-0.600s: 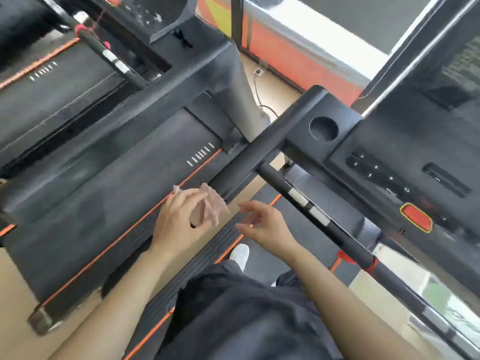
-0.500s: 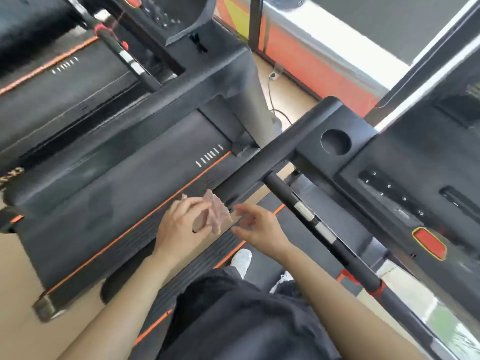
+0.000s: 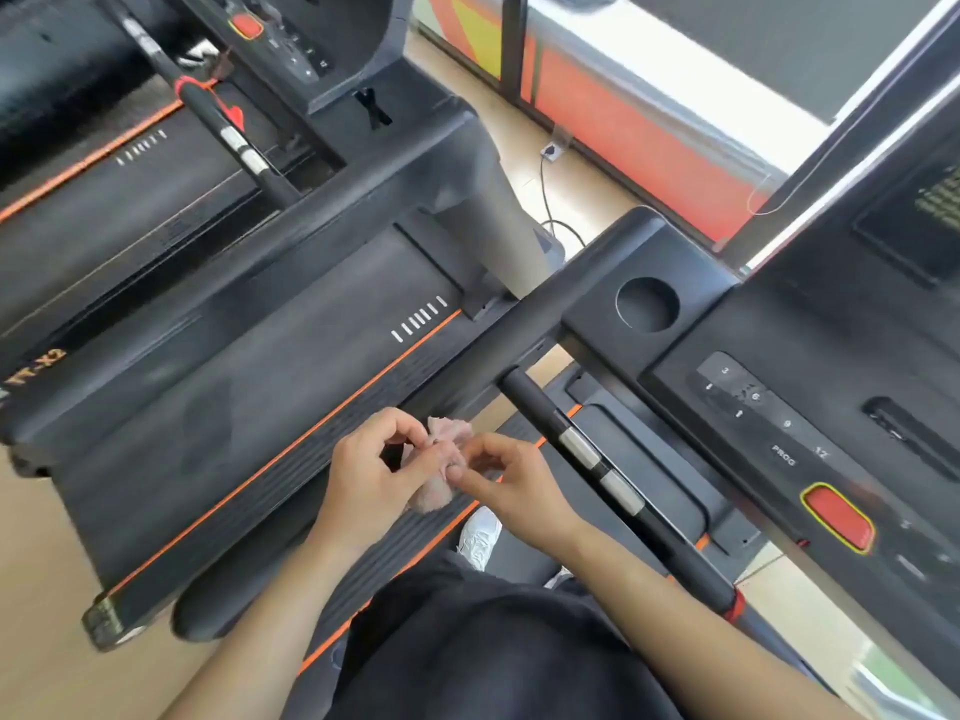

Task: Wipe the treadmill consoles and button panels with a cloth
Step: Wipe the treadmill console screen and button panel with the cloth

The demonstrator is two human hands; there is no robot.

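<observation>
A small pinkish cloth (image 3: 435, 488) is bunched between both hands in the lower middle of the head view. My left hand (image 3: 366, 480) pinches its left side. My right hand (image 3: 511, 483) grips it from the right with fingertips. To the right lies the black treadmill console (image 3: 831, 356) with its button panel (image 3: 753, 407), a red stop button (image 3: 837, 518) and a round cup holder (image 3: 647, 305). A second treadmill's console (image 3: 291, 39) is at the top left. Both hands are apart from either console.
A black handlebar (image 3: 613, 480) with silver sensors runs diagonally just right of my right hand. The neighbouring treadmill's belt deck (image 3: 234, 387) with orange trim lies to the left. A cable and wall socket (image 3: 550, 150) are on the wooden floor ahead. My white shoe (image 3: 480, 537) shows below.
My right hand has closed in from the right and taken hold of the cloth, which was held only by my left hand. The camera has tilted, shifting the treadmills in view.
</observation>
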